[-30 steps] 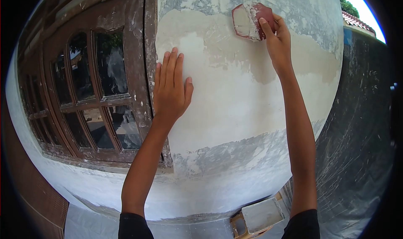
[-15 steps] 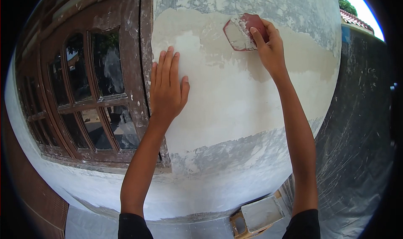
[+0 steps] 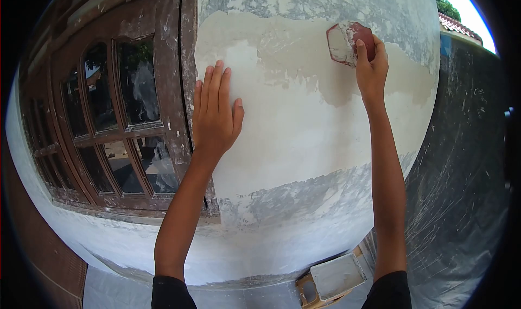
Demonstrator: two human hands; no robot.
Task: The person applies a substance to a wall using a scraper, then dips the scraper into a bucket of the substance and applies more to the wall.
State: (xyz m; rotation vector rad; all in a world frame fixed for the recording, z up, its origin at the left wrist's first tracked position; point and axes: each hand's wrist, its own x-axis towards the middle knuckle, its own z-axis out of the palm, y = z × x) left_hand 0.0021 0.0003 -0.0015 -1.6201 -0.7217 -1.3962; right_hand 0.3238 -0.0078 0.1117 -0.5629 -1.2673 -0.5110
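A dark red hexagonal scraper (image 3: 364,35), its left part coated with pale putty, is gripped in my right hand (image 3: 373,70), with the thumb on its near face. It is at the upper part of the wall (image 3: 293,119), over the damp beige band of putty. My left hand (image 3: 217,111) lies flat on the wall beside the window frame, fingers stretched upward and the thumb apart, holding nothing. Whiter putty covers the middle of the wall, with mottled grey patches above and below it.
A brown wooden window (image 3: 125,132) with several glass panes fills the left. Down at the lower right, a putty-smeared tray (image 3: 339,276) rests on a wooden stool (image 3: 308,292). A dark sheet (image 3: 461,162) stretches along the right side, below a tiled roof edge (image 3: 458,27).
My right hand has moved to the right along the wall with the red scraper, uncovering the beige putty where it was. My left hand has stayed nearly in place.
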